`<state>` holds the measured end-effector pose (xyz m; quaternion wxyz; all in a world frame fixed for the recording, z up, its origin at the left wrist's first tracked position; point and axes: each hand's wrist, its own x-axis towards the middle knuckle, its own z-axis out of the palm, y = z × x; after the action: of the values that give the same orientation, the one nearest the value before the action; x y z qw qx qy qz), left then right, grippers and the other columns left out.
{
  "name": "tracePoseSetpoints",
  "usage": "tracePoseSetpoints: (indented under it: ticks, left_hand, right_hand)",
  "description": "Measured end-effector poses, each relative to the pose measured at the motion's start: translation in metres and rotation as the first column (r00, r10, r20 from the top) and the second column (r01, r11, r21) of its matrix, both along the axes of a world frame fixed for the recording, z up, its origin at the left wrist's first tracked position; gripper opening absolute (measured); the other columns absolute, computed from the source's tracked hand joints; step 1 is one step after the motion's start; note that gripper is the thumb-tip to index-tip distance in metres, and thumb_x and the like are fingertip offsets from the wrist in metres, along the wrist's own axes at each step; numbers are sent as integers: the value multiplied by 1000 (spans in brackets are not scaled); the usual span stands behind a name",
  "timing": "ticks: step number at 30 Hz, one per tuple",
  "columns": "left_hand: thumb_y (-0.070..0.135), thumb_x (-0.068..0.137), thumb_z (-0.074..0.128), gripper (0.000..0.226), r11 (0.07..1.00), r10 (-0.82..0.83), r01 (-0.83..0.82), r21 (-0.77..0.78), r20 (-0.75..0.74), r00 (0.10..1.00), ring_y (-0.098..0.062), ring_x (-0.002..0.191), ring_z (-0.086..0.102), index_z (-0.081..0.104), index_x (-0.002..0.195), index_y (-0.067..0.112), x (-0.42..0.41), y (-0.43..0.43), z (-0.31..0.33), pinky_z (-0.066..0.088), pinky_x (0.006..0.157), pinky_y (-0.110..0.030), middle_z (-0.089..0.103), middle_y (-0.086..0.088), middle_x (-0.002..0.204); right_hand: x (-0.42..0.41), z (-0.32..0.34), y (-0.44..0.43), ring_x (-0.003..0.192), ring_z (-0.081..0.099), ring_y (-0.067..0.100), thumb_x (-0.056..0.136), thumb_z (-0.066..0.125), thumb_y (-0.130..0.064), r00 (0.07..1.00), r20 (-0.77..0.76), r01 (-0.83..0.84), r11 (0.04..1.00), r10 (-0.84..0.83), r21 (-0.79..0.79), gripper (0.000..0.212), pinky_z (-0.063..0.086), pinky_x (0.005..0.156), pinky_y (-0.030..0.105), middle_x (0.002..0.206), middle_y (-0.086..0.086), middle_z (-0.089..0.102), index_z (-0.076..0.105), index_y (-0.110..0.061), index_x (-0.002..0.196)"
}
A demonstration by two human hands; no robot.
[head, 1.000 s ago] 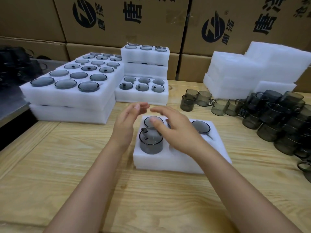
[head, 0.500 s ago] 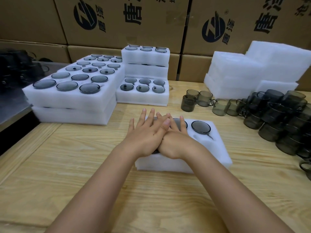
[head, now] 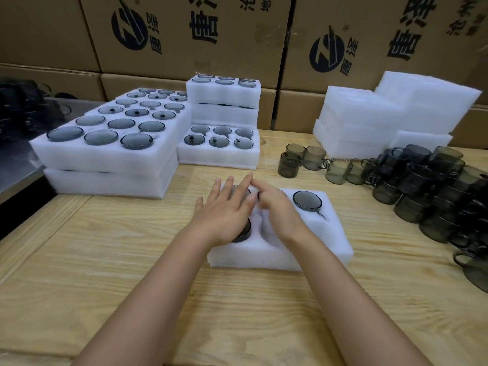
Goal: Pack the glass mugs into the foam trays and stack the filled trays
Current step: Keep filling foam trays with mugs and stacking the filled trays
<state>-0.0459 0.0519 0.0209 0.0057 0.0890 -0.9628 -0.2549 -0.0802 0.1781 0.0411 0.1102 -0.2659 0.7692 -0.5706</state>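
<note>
Left hand (head: 224, 215) flat atop a mug (head: 244, 233) in the tray (head: 277, 256); right hand (head: 280, 212) loose, seemingly empty.

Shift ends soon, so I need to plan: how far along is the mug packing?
Done: filled trays sit stacked at the left and back. In hand: the left hand presses flat on a mug in the near tray, the right hand beside it; a back-right mug is seated, and a front pocket looks empty. Left: many loose mugs and the empty foam stack.

A packing room: big brown boxes (head: 184, 35) stacked behind a wooden table (head: 132, 260) full of foam trays (head: 369, 114).
</note>
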Motion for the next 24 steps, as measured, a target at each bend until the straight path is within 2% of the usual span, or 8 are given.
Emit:
tracePoseSetpoints:
  ticks: [3, 6, 9, 12, 14, 16, 19, 24]
  left_hand:
    - [54, 98, 15, 50, 995, 8, -3, -97, 43, 999, -15, 144, -23, -6, 144, 54, -3, 1, -1, -4, 114, -55, -16, 8, 159]
    - [51, 100, 17, 52, 992, 4, 4, -122, 65, 998, -17, 144, -25, -8, 145, 52, -3, 2, 2, -4, 113, -57, -19, 5, 159]
    - [52, 99, 23, 57, 996, 12, -8, -92, 48, 999, -17, 143, -26, -10, 146, 49, -2, 4, 3, -4, 113, -57, -21, 4, 158]
    - [51, 96, 42, 73, 984, 36, -16, 178, -108, 994, -13, 145, -21, -4, 150, 38, 1, -1, 1, -1, 117, -46, -17, 5, 159]
    - [42, 93, 55, 73, 849, 100, 58, 525, -267, 958, -1, 145, 2, 10, 150, 37, 7, -6, -3, 13, 118, -31, 2, 13, 159]
    - [32, 88, 63, 66, 580, 232, 149, 801, -338, 912, 17, 127, 32, 27, 142, 39, 15, -8, -8, 33, 103, -11, 31, 17, 146]
    - [21, 75, 69, 66, 210, 352, 197, 957, -263, 899, -11, 134, 41, 42, 134, 32, 18, -10, -19, 35, 112, -37, 39, 1, 146]
    - [28, 74, 59, 50, 183, 403, 235, 955, -291, 868, -17, 130, 48, 52, 123, 33, 16, -16, -19, 40, 106, -39, 46, 1, 139]
  right_hand:
    - [-3, 5, 12, 114, 50, 9, 89, 40, -14, 950, 83, 312, 925, -302, -217, 38, 39, 100, 26, 117, -6, 58, 59, -12, 121]
    - [-1, 6, 24, 111, 50, 9, 94, 42, -11, 868, -277, 395, 911, -412, -116, 31, 37, 95, 24, 113, -9, 60, 63, -14, 115]
    - [-7, 3, 48, 125, 41, 18, 95, 45, -26, 716, -631, 514, 837, -298, 187, 31, 25, 105, 34, 129, -2, 55, 61, -16, 121]
    - [-9, -5, 70, 137, 21, 19, 92, 43, -49, 826, -538, 489, 690, -170, 534, 46, 17, 111, 39, 148, -2, 33, 49, -28, 132]
    - [-7, -11, 72, 139, 17, 19, 91, 41, -55, 863, -486, 450, 654, -142, 608, 51, 24, 108, 40, 151, -4, 26, 44, -29, 135]
    - [-8, -13, 66, 136, 20, 19, 91, 39, -54, 841, -520, 486, 630, -149, 605, 50, 32, 101, 41, 148, -8, 31, 44, -29, 133]
    - [-12, -13, 58, 128, 29, 18, 90, 41, -53, 804, -550, 557, 612, -227, 562, 44, 38, 93, 39, 136, -11, 41, 51, -28, 125]
    - [-24, -16, 48, 125, 31, 20, 92, 41, -49, 780, -567, 598, 585, -267, 548, 40, 39, 92, 41, 132, -8, 44, 56, -26, 121]
